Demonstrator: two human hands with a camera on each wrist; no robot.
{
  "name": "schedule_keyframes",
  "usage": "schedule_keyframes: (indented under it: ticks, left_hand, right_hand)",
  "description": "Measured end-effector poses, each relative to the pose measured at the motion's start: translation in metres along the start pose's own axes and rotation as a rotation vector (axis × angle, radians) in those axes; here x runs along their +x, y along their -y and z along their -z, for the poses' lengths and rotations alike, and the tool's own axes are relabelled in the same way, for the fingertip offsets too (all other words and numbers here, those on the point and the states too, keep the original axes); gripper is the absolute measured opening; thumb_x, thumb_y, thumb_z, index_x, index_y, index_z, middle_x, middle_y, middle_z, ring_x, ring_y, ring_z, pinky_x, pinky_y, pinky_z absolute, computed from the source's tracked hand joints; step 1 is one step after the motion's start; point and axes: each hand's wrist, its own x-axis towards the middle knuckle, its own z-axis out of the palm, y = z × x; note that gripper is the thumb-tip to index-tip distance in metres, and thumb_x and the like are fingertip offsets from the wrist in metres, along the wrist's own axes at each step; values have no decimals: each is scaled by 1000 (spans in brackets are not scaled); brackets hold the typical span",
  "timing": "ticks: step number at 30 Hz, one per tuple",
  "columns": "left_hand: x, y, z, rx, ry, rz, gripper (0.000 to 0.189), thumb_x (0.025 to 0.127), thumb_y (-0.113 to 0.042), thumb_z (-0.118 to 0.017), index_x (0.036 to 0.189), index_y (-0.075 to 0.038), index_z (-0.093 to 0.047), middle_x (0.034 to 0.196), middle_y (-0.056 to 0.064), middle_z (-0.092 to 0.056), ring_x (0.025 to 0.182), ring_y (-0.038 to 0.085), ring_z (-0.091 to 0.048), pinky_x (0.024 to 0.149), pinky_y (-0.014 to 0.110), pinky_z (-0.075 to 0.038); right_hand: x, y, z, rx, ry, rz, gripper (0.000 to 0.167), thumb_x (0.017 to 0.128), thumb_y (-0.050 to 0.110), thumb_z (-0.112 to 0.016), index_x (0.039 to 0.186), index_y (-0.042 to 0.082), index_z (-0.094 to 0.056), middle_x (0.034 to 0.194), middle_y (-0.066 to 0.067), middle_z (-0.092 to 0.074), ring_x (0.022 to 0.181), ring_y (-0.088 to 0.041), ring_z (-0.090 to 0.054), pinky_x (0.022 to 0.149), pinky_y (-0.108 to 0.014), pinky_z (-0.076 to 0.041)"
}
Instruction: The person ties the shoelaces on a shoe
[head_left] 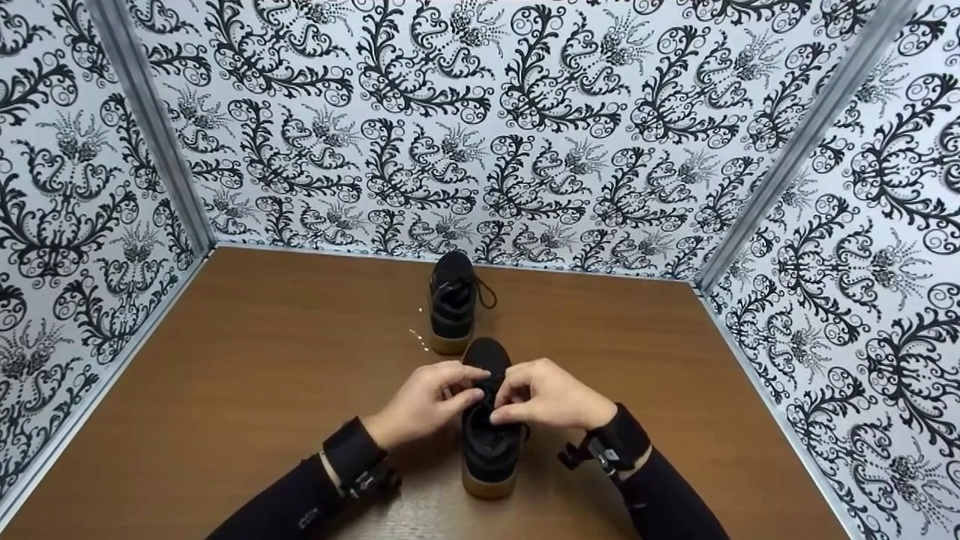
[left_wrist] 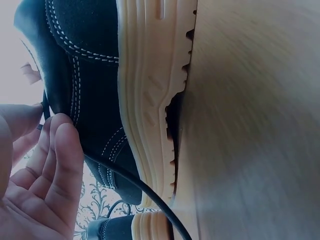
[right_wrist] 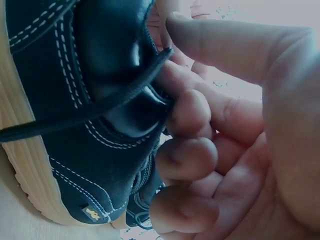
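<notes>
A black shoe [head_left: 491, 469] with a tan sole and white stitching stands on the table, its toe pointing away from me. My left hand [head_left: 427, 397] is at the left of its lacing, pinching the black shoelace [left_wrist: 135, 180] between thumb and fingers. From those fingers the lace runs down across the shoe's side. On the right, my right hand [head_left: 551, 394] pinches a lace [right_wrist: 107, 104] between thumb and index finger, over the shoe opening. Its other fingers [right_wrist: 187, 155] are curled in beside the shoe. The lacing under both hands is largely hidden.
A second black shoe [head_left: 452, 296] stands just beyond the toe of the first, a lace loop [head_left: 487, 292] sticking out to its right. Small light specks [head_left: 418, 337] lie left of it on the brown table [head_left: 300, 322]. Patterned walls [head_left: 450, 135] enclose the back and sides.
</notes>
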Motion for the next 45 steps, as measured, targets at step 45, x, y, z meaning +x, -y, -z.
schedule_keyframes:
  ticks: [45]
  left_hand:
    - [1, 0, 5, 46, 40, -199, 7, 104, -1, -76, 105, -7, -73, 100, 3, -68, 91, 13, -64, 81, 28, -57]
  right_hand:
    - [-16, 0, 37, -17, 90, -142, 16, 101, 18, -84, 87, 21, -76, 83, 14, -66, 71, -4, -57, 65, -23, -48]
